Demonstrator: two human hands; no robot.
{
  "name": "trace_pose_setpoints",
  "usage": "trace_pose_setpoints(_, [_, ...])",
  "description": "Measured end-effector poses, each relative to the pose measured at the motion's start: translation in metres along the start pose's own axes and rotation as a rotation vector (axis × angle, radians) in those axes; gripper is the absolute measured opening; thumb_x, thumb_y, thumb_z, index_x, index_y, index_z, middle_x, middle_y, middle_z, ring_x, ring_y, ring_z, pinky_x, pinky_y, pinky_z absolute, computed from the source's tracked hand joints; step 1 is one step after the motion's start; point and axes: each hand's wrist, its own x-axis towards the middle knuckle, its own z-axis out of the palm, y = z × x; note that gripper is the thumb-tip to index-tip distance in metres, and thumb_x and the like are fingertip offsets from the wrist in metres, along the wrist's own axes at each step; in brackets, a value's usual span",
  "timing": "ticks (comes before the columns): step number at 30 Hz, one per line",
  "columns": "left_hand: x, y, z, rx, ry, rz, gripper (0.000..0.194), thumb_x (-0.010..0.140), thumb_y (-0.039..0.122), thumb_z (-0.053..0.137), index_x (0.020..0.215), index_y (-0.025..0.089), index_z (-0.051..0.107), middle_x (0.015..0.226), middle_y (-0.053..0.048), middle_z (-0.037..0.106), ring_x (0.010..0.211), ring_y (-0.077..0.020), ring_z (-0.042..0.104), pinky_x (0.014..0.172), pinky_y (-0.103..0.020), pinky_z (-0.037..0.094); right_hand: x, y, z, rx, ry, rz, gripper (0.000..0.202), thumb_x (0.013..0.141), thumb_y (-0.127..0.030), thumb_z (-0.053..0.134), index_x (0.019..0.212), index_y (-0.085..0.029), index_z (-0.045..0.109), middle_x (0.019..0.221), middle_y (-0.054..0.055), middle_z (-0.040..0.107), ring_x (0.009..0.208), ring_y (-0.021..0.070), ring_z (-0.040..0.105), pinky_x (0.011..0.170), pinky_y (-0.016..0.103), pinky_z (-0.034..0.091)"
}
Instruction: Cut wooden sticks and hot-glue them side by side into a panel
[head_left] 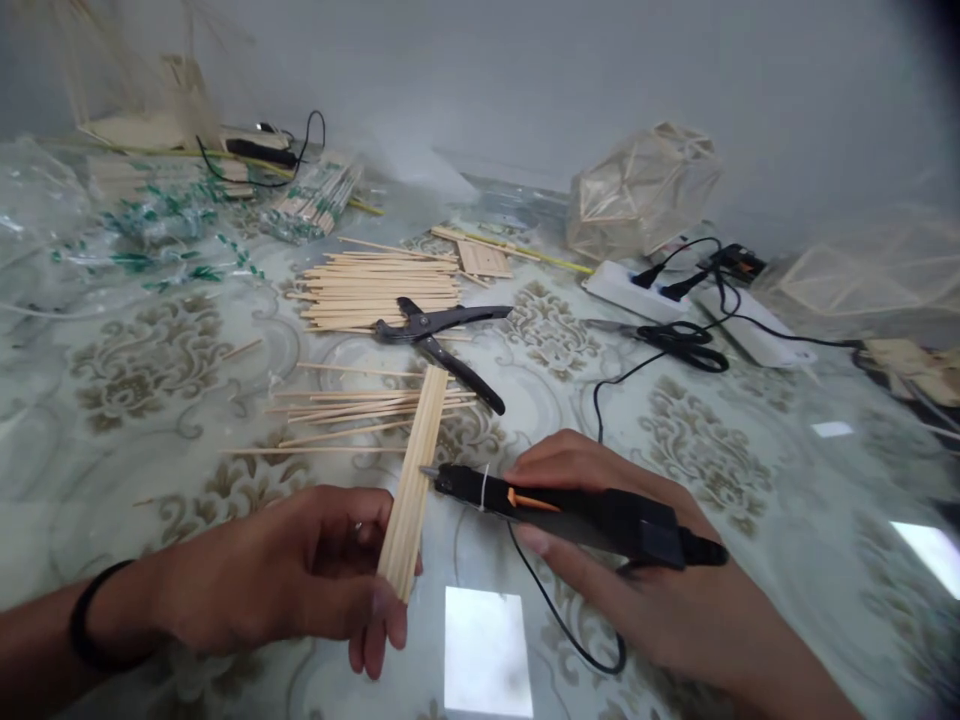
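My left hand (300, 570) grips the lower end of a flat strip of pale wooden sticks (412, 480) lying side by side. In my right hand (622, 540) is a black hot-glue tool (577, 512) with an orange trigger, its metal tip at the strip's right edge. Loose thin sticks (337, 410) lie on the table behind the strip. Dark pliers (442, 330) rest with open handles beside a larger pile of sticks (375, 285).
White power strips (637, 292) with plugs, black scissors (682, 345) and a cable stand right of the pliers. Stick frameworks (645, 190) are at the back right. Wrapped stick bundles (315, 200) and clear plastic wrapping (45, 200) lie at the back left.
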Motion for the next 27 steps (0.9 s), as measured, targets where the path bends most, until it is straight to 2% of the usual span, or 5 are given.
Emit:
trace_pose_setpoints(10, [-0.0002,-0.0029,0.0027,-0.013,-0.008,-0.026,0.026,0.097,0.04,0.079,0.098,0.017,0.067,0.082,-0.001,0.072,0.07,-0.0088,0.068,0.065,-0.015,0.054,-0.0038,-0.0009,0.0004,0.03,-0.065,0.034,0.02,0.099,-0.027,0.072,0.117,-0.034,0.064,0.105,0.003,0.071,0.093,0.0203,0.071,0.08,0.034,0.059])
trace_pose_setpoints(20, [0.0009,0.0015,0.0055,-0.053,-0.004,-0.022,0.026,0.095,0.036,0.082,0.095,0.015,0.066,0.083,-0.001,0.072,0.066,-0.0064,0.066,0.062,-0.012,0.055,-0.0041,-0.0062,-0.0005,0.027,-0.067,0.01,0.017,0.097,-0.026,0.073,0.113,-0.03,0.067,0.101,0.002,0.072,0.086,0.0177,0.073,0.074,0.03,0.057])
trace_pose_setpoints(27, [0.0013,0.0018,0.005,-0.065,0.014,-0.009,0.032,0.095,0.041,0.082,0.093,0.014,0.064,0.081,-0.001,0.072,0.063,-0.0065,0.066,0.06,-0.013,0.056,-0.0045,-0.003,0.0005,0.088,-0.082,0.02,0.02,0.097,-0.025,0.074,0.115,-0.03,0.068,0.102,0.003,0.073,0.088,0.0199,0.073,0.075,0.032,0.058])
